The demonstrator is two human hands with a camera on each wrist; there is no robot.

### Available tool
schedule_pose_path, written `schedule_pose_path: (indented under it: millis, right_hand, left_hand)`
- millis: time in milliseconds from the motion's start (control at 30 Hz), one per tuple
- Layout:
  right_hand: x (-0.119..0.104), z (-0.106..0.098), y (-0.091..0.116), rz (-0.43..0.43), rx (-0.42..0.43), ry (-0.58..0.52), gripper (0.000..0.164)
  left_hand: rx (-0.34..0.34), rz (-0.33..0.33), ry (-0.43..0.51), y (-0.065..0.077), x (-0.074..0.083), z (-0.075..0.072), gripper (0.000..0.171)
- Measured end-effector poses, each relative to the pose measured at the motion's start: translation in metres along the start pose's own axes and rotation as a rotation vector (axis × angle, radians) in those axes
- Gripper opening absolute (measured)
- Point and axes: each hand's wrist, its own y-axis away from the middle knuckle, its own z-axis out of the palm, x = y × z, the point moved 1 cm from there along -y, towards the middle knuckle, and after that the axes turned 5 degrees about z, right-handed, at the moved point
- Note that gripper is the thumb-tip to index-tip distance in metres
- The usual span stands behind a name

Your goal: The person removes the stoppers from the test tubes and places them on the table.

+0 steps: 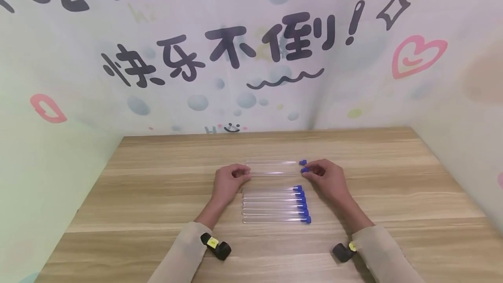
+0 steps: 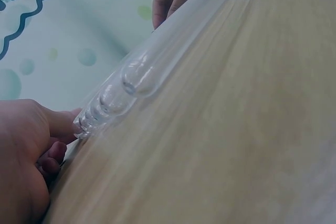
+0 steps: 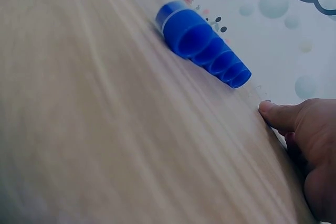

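Observation:
My left hand (image 1: 229,181) pinches the rounded end of a clear test tube (image 1: 275,173) lying flat on the table. At the tube's other end, my right hand (image 1: 329,181) pinches a small blue cap (image 1: 304,170) with thumb and fingertips; whether cap and tube touch is too small to tell. Just behind lies another clear test tube (image 1: 271,162), uncapped, with a loose blue cap (image 1: 302,162) a little off its mouth. Nearer the body, several capped test tubes (image 1: 271,212) lie in a parallel row, blue caps (image 3: 194,38) to the right. In the right wrist view, the hand hides the cap it holds.
The wood-grain table (image 1: 157,204) reaches back to a printed wall sheet (image 1: 220,95), with pale walls at both sides. Black wrist cameras (image 1: 223,250) sit at both cuffs. The capped row lies between the two forearms.

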Motion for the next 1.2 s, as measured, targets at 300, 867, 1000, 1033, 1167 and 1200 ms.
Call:
schedule_pose_path:
  millis: [300,867,1000,1033,1167,1200]
  right_hand:
    - [-0.0011,0.0003,-0.001,-0.017,-0.002,-0.008,0.021]
    - [0.0003,0.0002,-0.0013,-0.016,-0.009,-0.023,0.022]
    - [0.0007,-0.0001,-0.0007,-0.008,-0.015,-0.027,0.024]
    - [0.0007,-0.0004,-0.0005,-0.005,-0.017,-0.03,0.024]
    - [-0.0001,-0.002,0.0011,0.004,-0.026,-0.043,0.026]
    - [-0.0002,-0.0023,0.0018,0.01,-0.027,-0.048,0.027]
  left_hand:
    - [0.012,0.026,-0.04,-0.0014,-0.0001,0.0,0.014]
    - [0.012,0.035,-0.075,-0.0028,-0.0013,0.0022,0.016]
    - [0.011,0.035,-0.07,-0.002,-0.0002,0.0019,0.017]
    - [0.011,0.032,-0.067,-0.0019,-0.0001,0.0018,0.016]
    - [0.013,0.03,-0.056,-0.0014,0.0002,0.0016,0.016]
    - [0.013,0.027,-0.053,-0.0014,-0.0001,0.0017,0.016]
